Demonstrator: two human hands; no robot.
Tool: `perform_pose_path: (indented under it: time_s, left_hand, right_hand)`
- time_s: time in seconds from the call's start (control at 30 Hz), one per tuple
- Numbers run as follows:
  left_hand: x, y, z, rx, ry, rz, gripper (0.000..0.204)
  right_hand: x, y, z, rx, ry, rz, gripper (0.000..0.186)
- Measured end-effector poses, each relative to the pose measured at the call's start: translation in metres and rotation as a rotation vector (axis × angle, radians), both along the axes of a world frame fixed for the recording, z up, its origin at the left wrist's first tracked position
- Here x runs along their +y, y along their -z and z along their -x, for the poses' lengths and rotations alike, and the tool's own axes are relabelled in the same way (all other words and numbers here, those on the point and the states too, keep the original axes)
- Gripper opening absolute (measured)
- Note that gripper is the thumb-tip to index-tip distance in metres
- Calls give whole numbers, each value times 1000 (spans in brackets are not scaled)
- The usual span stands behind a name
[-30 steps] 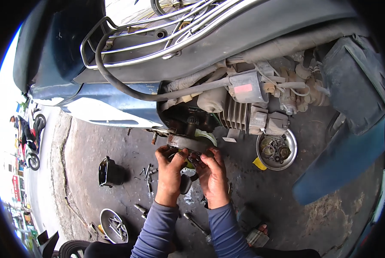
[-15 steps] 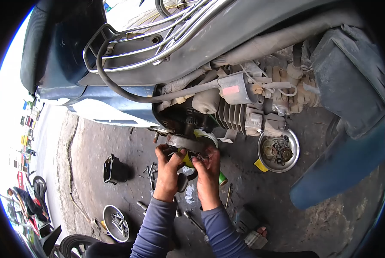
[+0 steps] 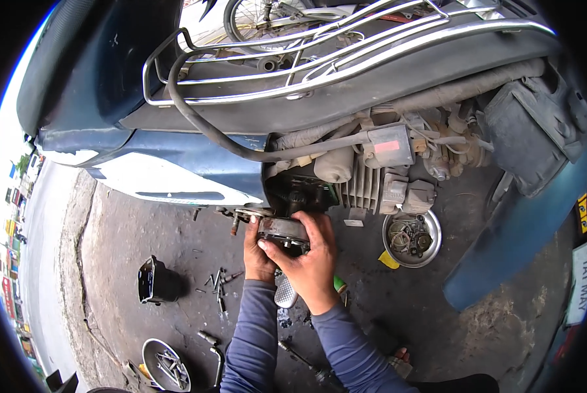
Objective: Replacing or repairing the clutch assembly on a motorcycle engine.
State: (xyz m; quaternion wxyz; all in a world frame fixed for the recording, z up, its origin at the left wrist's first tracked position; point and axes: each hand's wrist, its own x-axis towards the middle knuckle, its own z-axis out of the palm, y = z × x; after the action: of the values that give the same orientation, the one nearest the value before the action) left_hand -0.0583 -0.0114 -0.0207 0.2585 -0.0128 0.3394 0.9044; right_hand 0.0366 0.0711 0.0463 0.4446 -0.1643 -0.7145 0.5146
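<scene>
The motorbike (image 3: 175, 180) fills the upper frame, its engine (image 3: 361, 187) bare right of centre. Beneath it spreads the grey floor (image 3: 431, 321), which serves me as a work surface.

My right hand (image 3: 311, 265) and left hand (image 3: 256, 257) are close together at the centre, both clamped on a round metal drum (image 3: 282, 227) just under the bike's opening. My right thumb crosses below its near face while my left grips its left edge, I suppose because it is heavy and round enough to slip from one hand.

The right-hand bowl (image 3: 438, 234) holds rings and small parts, the lower-left bowl (image 3: 150, 350) bolts, likely so nothing rolls off. A black box (image 3: 154, 281) sits left of centre, clear of my arms. Smallest, loose bolts (image 3: 221, 304) lie beside my left forearm, probably for easy reach.
</scene>
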Motion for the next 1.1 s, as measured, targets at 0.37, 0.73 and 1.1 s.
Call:
perform_pose_path:
  time_s: [0.37,0.73,1.1]
  left_hand:
    - [7,37,22,10,18,-124,37]
    - [6,26,31,52,79,-184,39]
    - [20,12,8,252,-182,159,52]
  right_hand:
    - [-5,0,11,-10,111,76,43]
    - [-10,10,14,-39,127,172,41]
    - [-10,13,18,3,128,153,45]
